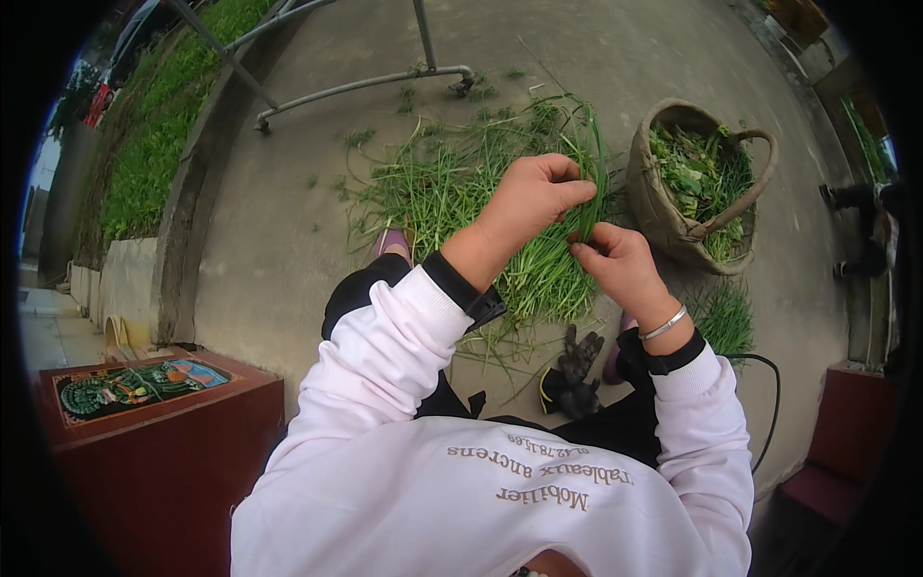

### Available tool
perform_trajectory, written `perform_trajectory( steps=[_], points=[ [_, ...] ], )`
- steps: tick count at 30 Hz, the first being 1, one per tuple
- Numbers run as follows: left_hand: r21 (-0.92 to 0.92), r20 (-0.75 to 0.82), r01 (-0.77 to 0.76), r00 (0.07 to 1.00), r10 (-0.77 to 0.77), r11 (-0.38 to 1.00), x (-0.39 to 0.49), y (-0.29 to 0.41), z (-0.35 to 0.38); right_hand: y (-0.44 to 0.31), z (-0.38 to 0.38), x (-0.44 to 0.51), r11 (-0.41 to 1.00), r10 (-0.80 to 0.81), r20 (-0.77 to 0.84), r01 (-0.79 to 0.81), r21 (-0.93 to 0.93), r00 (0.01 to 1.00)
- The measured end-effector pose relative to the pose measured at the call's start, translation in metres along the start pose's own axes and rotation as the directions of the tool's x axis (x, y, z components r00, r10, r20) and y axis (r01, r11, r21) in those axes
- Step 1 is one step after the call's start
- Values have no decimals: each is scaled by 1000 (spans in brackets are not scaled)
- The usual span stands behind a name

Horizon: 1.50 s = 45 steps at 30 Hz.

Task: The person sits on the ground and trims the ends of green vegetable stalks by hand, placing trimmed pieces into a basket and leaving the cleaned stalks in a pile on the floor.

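Observation:
My left hand (537,193) pinches a thin bunch of long green stalks (595,155) between thumb and fingers. Just below and to the right, my right hand (621,263), with a silver bangle at its wrist, grips the lower ends of the same stalks. The upper leaves point away from me. Under both hands a wide heap of loose green stalks (548,281) lies on the concrete ground. To the right of the hands stands a soft, dirty handled basket (652,209) with leafy greens (685,173) in it.
Dark gloves (577,379) lie between my feet. A smaller green bunch (725,316) rests below the basket. Beyond the heap stands a metal frame on casters (360,85). Red blocks flank me, the left one (166,447) with a painted top. Another person's dark-clothed legs (862,231) show far right.

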<state>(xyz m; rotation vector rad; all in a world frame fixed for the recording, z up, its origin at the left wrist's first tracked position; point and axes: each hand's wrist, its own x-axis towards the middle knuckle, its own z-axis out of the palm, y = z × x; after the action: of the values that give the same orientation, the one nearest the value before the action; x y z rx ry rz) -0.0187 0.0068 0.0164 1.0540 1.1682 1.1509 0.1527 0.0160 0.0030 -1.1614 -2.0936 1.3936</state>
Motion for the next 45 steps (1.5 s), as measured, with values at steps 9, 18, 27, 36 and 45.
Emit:
perform_trajectory(
  steps=[9, 18, 27, 36, 45],
  points=[
    [-553, -226, -115, 974, -16, 825, -1, 4, -42, -3, -34, -14, 963, 84, 260, -11, -269, 962],
    [-418, -720, -311, 687, -102, 853, -7, -25, -147, 6, -116, -54, 960, 199, 158, -225, 165, 967],
    [-114, -210, 333, 913, -350, 936, -1, -55, -44, 11, -131, -63, 936, 194, -115, -148, 321, 974],
    [-263, 391, 418, 870, -300, 869, -15, -18, 51, -2, -52, -47, 972, 204, 241, -226, 66, 949],
    [-554, -119, -37, 992, -35, 831, 4, 29, -32, -6, -60, -53, 957, 269, 327, -215, -193, 906]
  ],
)
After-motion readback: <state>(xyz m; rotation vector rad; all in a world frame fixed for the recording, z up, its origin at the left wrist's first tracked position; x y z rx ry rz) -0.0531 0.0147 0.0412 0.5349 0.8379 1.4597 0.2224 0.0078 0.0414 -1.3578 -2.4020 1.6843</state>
